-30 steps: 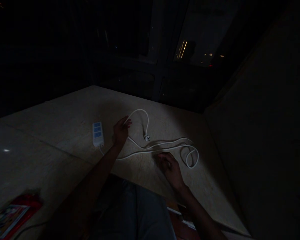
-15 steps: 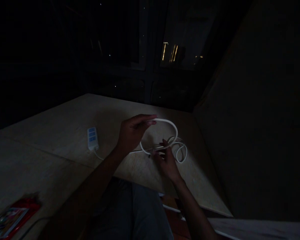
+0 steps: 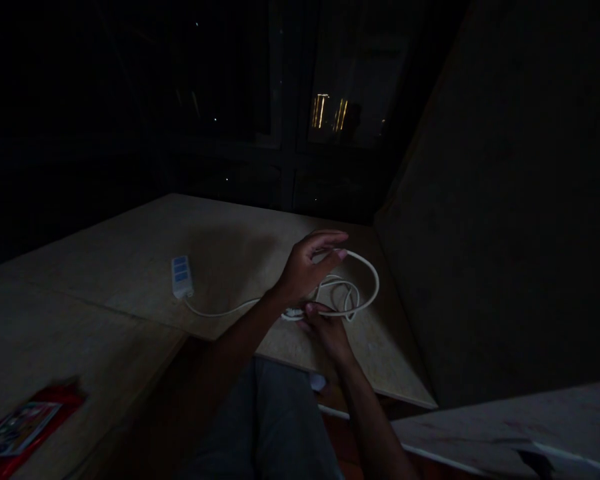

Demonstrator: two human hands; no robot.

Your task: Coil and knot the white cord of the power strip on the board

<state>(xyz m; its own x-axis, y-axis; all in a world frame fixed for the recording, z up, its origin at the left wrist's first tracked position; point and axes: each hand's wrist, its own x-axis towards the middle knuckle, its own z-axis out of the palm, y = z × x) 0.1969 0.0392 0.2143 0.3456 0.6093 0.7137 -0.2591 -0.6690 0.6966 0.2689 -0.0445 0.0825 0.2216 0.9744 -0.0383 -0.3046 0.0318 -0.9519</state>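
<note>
A white cable (image 3: pixel 376 283) is bent into a loop between my two hands above the table. At the top of the loop, my left hand (image 3: pixel 310 263) has it between thumb and fingers. Lower down, my right hand (image 3: pixel 327 330) is closed around gathered strands of the same cable, thumb on top. More loose coils lie on the table just behind the hands. The cable runs left to a white power strip (image 3: pixel 182 277) with blue socket faces, which lies on the table.
The pale table (image 3: pixel 130 240) reaches back to a dark window (image 3: pixel 330 120) with lights beyond. A dark wall panel (image 3: pixel 495 233) rises at the right. A red packet (image 3: pixel 30 427) lies at the lower left. My legs (image 3: pixel 285 420) are under the front edge.
My left hand has swung to the right, carrying the loop over with it. My right hand's fingers have closed on the strands. The view has shifted slightly.
</note>
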